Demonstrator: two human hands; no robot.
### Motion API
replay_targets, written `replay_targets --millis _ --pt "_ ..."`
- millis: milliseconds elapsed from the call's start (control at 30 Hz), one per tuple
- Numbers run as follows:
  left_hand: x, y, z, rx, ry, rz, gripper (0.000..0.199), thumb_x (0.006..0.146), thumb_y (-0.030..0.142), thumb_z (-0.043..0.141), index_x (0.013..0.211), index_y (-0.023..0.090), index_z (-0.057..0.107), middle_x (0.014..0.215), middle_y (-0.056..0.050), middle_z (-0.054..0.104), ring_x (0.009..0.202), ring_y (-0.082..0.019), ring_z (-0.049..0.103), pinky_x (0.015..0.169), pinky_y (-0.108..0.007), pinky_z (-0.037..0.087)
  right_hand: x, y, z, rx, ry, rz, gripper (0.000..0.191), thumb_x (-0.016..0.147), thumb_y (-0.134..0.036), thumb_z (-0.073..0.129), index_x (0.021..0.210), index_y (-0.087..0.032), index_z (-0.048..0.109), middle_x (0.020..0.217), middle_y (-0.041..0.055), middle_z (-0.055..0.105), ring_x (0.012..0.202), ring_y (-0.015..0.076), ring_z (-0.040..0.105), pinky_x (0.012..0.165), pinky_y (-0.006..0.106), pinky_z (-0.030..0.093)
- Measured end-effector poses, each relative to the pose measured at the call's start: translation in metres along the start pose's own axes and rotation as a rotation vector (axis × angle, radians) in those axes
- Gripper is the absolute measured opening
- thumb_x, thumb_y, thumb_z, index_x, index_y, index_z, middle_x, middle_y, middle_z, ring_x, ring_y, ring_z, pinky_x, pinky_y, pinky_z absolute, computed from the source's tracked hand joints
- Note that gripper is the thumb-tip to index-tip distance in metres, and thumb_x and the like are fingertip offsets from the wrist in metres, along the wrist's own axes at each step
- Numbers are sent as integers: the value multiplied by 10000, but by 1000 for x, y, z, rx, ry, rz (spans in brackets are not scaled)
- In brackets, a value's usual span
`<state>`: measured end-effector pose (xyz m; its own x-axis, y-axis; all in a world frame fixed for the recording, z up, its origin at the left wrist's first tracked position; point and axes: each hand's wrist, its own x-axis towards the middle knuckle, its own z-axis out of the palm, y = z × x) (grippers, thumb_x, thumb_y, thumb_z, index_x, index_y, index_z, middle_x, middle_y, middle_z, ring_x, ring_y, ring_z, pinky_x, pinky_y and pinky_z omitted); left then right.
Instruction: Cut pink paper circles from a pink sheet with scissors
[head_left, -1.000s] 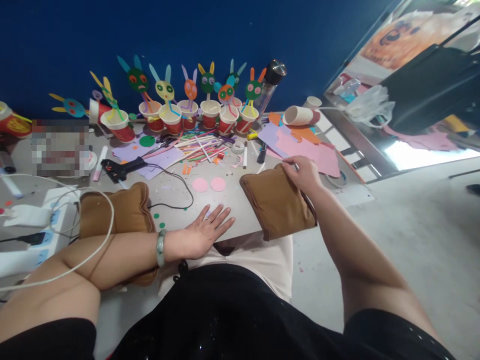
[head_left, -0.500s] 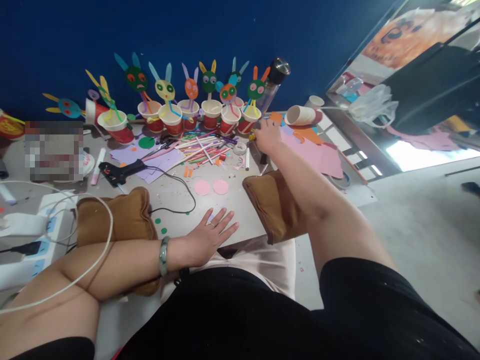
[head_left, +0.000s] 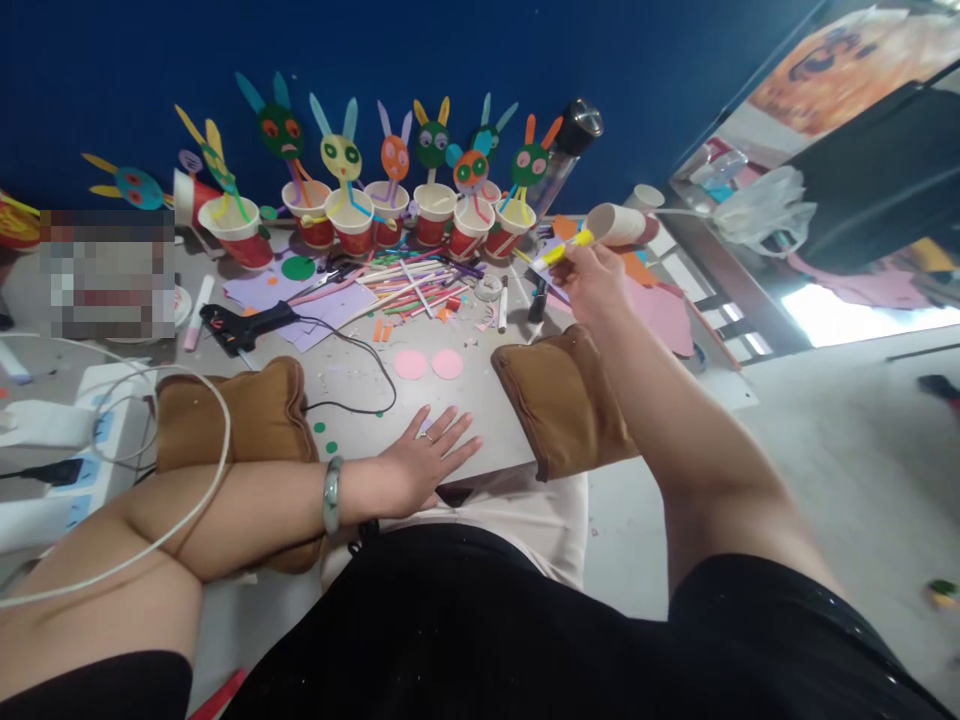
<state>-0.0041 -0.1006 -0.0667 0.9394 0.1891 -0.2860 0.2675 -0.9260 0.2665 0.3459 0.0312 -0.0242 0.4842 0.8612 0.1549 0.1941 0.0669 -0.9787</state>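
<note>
My left hand [head_left: 424, 460] lies flat at the table's near edge, fingers spread, holding nothing. Just beyond its fingertips are two pink paper circles [head_left: 410, 364], side by side, and a few small green paper dots [head_left: 320, 428] lie to its left. My right hand [head_left: 598, 282] is raised over the right side of the table with its fingers closed on a yellow-and-white marker [head_left: 561, 250]. Under and behind that hand are coloured paper sheets [head_left: 664, 315]. A capped black marker [head_left: 538, 300] and a white marker [head_left: 502, 304] sit to its left.
Paper cups with paper rabbit figures [head_left: 349, 222] line the blue wall, beside a glass bottle [head_left: 559, 150]. Coloured sticks [head_left: 412, 285] are piled mid-table. A black glue gun [head_left: 247, 325] trails its cord. Brown cushions [head_left: 562, 400] rest under both arms; a power strip [head_left: 97, 440] is at left.
My right hand has lifted from the back of the table and moved slightly right, now with the yellow marker in its fingers. My left hand has stayed in place.
</note>
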Motion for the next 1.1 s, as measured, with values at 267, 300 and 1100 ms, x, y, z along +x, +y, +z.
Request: replay_targets --millis 267,300,1100 --pt "-6 -1 -8 50 21 16 1046 813 374 753 1605 139 113 1674 -240 20 1559 -421 30 1199 -678 97 -128 -18 13 404 -52 273 273 792 -314 745 795 -213 491 684 -57 623 564 65 594 568 204 506" --pt "-8 1 -8 70 57 35 1032 820 357 745 1604 130 114 1674 -243 30 1560 -416 40 1201 -674 99 -143 -17 16 419 -65 241 305 750 -322 784 787 -214 501 705 -59 635 585 71 610 574 202 523" --pt "-12 25 -23 192 37 -158 626 965 168 429 1569 177 263 1590 -340 266 752 -231 734 598 -359 584 -218 -3 49 -568 -346 -439 220 921 -432 617 930 -213 603 784 33 643 757 203 562 810 390 466"
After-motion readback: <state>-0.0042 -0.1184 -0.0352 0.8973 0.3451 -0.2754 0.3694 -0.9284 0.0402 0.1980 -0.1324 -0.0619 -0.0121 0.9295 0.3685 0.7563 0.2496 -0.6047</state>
